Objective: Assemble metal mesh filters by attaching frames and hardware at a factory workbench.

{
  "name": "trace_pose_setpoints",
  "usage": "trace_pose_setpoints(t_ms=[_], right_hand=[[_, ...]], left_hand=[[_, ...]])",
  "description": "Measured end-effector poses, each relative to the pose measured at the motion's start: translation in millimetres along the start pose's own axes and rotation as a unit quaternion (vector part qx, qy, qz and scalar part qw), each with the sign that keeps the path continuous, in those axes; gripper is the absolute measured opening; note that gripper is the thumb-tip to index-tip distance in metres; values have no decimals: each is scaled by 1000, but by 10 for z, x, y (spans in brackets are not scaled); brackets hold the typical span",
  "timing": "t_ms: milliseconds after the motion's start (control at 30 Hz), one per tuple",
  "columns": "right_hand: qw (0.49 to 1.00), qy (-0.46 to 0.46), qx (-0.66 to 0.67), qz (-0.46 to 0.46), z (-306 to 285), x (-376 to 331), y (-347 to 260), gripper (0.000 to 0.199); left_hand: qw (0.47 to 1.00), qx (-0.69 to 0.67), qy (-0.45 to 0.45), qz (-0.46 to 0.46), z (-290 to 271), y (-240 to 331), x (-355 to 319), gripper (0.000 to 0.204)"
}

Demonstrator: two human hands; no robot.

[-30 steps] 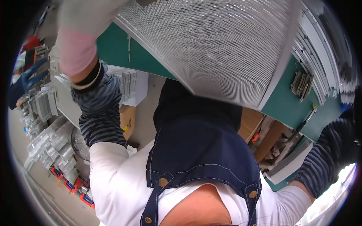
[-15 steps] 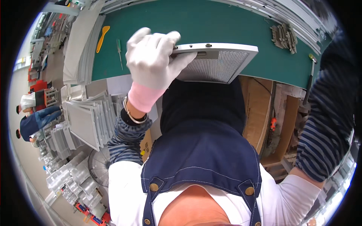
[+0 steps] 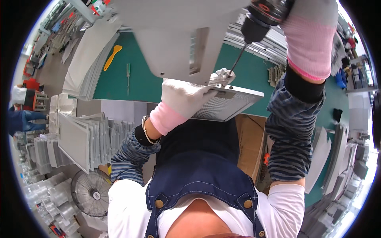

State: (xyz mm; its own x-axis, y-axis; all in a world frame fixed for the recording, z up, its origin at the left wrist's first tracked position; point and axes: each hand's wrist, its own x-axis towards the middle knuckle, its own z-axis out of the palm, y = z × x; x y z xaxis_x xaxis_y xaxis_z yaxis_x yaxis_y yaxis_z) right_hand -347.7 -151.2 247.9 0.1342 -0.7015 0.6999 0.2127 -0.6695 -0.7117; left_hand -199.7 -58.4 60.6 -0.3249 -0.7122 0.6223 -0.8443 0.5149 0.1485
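Observation:
My left hand (image 3: 183, 97), in a white glove with a pink cuff, grips the near-left part of a framed metal mesh filter panel (image 3: 232, 105), its slim frame edge facing up. My right hand (image 3: 311, 22), gloved alike, is closed around a power screwdriver (image 3: 258, 25) held above and to the right. Its long thin bit slants down to a small silver metal bracket (image 3: 222, 77) at the panel's top edge. A large light-grey metal plate (image 3: 174, 35) with a slot rises just behind my left fingers and covers part of them. How it joins the panel is hidden.
On the green tabletop (image 3: 137, 75) lie a yellow scraper (image 3: 112, 58) and a thin green-handled screwdriver (image 3: 127, 75). Flat sheets (image 3: 89, 55) are stacked left; small metal parts (image 3: 274, 75) lie right. Below left stand more mesh panels (image 3: 75, 139) and a fan (image 3: 92, 194).
My right hand has come in from the far right with the power screwdriver, its bit now at the bracket. The grey plate and bracket have come into view. My left hand still holds the panel.

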Motion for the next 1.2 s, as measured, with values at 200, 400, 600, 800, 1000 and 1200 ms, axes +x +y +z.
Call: trace_pose_setpoints(t_ms=[200,400,600,800,1000,1200], right_hand=[[996,-65,-14,-51,-48,-46,123,21],[888,-128,-341,-280,-152,33,286,26],[946,-45,-256,-194,-335,17,625,25],[998,45,-13,-40,-474,-54,910,24],[992,-7,79,100,-261,-194,860,22],[990,-71,121,-1,-245,-240,1037,24]], left_hand=[[999,-40,24,-19,53,-23,28,30],[996,-10,88,18,298,-139,-75,46],[993,-12,104,46,189,-139,22,20],[990,-47,126,45,252,-107,30,18],[998,-30,-45,-10,290,-106,-173,48],[992,-66,103,20,242,-103,-62,36]])
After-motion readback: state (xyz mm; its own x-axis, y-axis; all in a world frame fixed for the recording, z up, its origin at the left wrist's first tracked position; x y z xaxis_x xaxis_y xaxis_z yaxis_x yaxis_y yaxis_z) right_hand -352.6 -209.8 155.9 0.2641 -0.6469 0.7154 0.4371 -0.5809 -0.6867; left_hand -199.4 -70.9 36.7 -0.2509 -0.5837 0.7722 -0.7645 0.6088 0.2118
